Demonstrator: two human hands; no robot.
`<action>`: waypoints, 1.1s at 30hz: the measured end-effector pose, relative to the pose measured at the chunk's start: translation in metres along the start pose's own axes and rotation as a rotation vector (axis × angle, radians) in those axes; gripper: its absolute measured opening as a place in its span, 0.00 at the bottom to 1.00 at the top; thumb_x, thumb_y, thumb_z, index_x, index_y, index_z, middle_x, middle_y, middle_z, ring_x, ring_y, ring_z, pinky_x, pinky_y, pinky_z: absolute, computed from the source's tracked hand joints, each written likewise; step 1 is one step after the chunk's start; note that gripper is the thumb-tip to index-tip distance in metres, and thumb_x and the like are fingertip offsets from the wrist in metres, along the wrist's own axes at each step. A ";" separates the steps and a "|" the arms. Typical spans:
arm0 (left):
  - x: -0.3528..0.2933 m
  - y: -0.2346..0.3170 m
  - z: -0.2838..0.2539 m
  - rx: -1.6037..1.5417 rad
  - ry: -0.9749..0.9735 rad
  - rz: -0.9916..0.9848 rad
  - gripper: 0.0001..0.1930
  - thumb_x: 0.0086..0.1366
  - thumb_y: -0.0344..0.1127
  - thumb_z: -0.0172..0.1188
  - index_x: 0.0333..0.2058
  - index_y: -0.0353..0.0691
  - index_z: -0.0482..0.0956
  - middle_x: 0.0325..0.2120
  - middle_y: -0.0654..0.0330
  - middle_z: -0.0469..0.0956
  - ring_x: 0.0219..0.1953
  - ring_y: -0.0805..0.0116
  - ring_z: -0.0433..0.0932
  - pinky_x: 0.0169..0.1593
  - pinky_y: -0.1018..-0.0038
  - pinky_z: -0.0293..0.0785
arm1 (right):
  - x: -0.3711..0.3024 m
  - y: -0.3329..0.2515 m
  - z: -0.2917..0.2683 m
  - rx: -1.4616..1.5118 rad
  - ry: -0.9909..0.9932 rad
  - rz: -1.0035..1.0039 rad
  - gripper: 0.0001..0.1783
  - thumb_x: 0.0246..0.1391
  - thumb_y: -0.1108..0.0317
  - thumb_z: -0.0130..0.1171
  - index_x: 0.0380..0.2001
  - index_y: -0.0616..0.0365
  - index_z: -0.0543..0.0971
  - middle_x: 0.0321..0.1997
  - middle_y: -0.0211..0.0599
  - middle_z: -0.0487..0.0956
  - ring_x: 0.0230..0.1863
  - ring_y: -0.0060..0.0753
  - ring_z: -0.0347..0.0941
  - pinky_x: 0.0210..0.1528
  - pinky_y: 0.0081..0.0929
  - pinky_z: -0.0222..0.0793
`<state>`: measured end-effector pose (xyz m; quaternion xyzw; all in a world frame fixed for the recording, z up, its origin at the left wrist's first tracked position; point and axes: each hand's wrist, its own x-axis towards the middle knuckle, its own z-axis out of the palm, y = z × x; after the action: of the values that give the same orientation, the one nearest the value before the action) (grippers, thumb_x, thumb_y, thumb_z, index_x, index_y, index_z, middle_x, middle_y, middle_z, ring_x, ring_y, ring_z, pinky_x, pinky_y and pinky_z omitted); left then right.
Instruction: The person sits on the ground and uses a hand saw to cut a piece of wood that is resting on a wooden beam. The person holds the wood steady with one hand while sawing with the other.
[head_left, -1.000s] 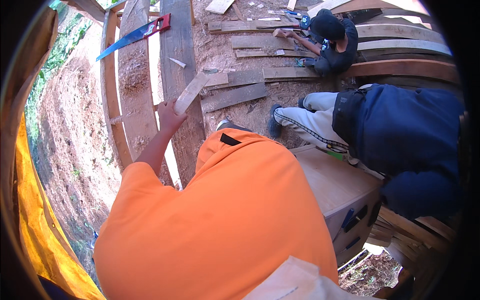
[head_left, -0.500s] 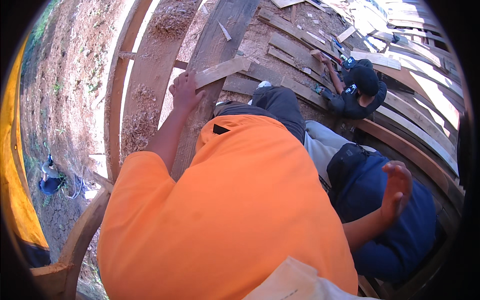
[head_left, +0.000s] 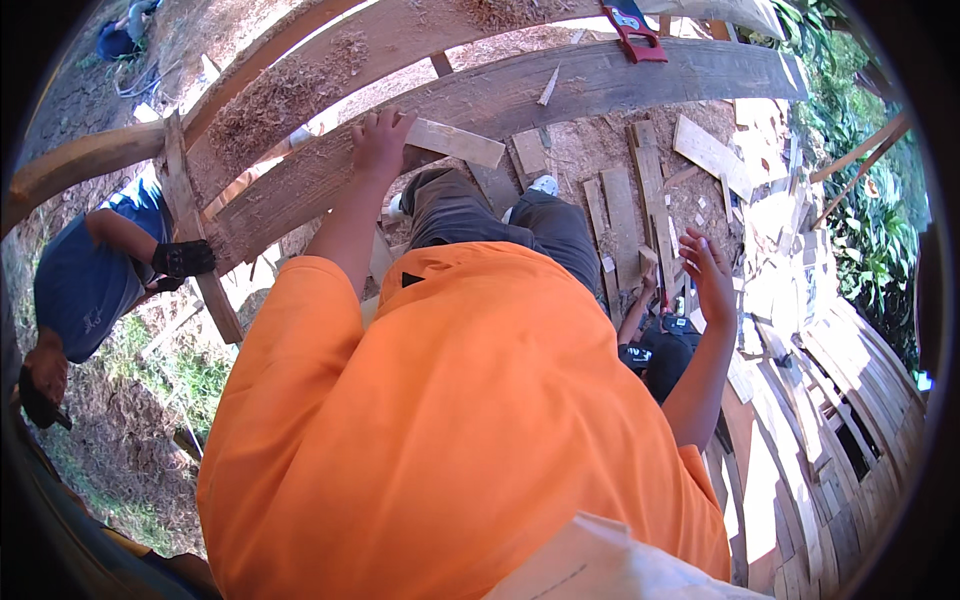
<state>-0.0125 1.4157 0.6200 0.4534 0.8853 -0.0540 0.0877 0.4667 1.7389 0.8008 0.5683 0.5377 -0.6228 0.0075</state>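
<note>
Over the bench's (head_left: pixel 700 75) near edge, left hand (head_left: pixel 380 148) stays clamped on short board (head_left: pixel 458 143), thumb hidden. Right hand (head_left: pixel 710 272) raised, fingers apart. Red-handled handsaw (head_left: pixel 630 28) back in view, cut off at top.

A plank bench (head_left: pixel 690 78) carries a red-handled saw (head_left: pixel 634 32), a pale wood sliver (head_left: pixel 548 86) and heaped shavings (head_left: pixel 290 103).
</note>
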 end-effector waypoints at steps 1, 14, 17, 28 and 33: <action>-0.010 0.001 0.004 -0.010 0.002 -0.054 0.24 0.67 0.35 0.60 0.60 0.65 0.75 0.62 0.66 0.69 0.59 0.60 0.71 0.60 0.53 0.68 | 0.013 -0.010 -0.003 -0.034 -0.029 -0.004 0.26 0.72 0.49 0.51 0.62 0.54 0.76 0.58 0.36 0.79 0.57 0.28 0.73 0.62 0.31 0.67; -0.062 0.029 0.032 -0.405 0.436 -0.471 0.36 0.57 0.43 0.70 0.62 0.44 0.64 0.63 0.45 0.63 0.61 0.43 0.68 0.57 0.48 0.72 | 0.095 -0.070 0.051 -0.321 -0.258 -0.019 0.29 0.69 0.44 0.54 0.63 0.51 0.75 0.59 0.32 0.79 0.56 0.27 0.74 0.61 0.33 0.66; -0.060 0.073 0.023 -0.571 0.439 -0.775 0.49 0.49 0.53 0.76 0.63 0.40 0.57 0.62 0.42 0.60 0.64 0.40 0.62 0.58 0.42 0.66 | 0.107 -0.057 0.078 -0.224 -0.187 -0.001 0.27 0.69 0.45 0.55 0.62 0.50 0.76 0.58 0.33 0.80 0.56 0.27 0.74 0.61 0.33 0.67; -0.020 0.104 0.035 -0.949 0.192 -1.214 0.59 0.45 0.55 0.79 0.67 0.36 0.51 0.59 0.38 0.61 0.63 0.40 0.66 0.59 0.43 0.67 | 0.142 -0.044 0.116 -0.294 -0.184 0.120 0.20 0.70 0.49 0.55 0.58 0.46 0.79 0.50 0.25 0.82 0.49 0.22 0.76 0.53 0.28 0.69; -0.008 0.096 0.039 -0.872 0.461 -1.128 0.53 0.42 0.38 0.77 0.65 0.41 0.53 0.54 0.40 0.65 0.58 0.38 0.68 0.59 0.45 0.65 | 0.231 -0.054 0.087 -0.481 -0.012 -0.277 0.20 0.67 0.52 0.61 0.53 0.53 0.81 0.46 0.26 0.83 0.49 0.23 0.76 0.52 0.27 0.68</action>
<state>0.0746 1.4585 0.5822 -0.1454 0.9205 0.3615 0.0306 0.2901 1.8414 0.6518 0.4676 0.7426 -0.4756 0.0602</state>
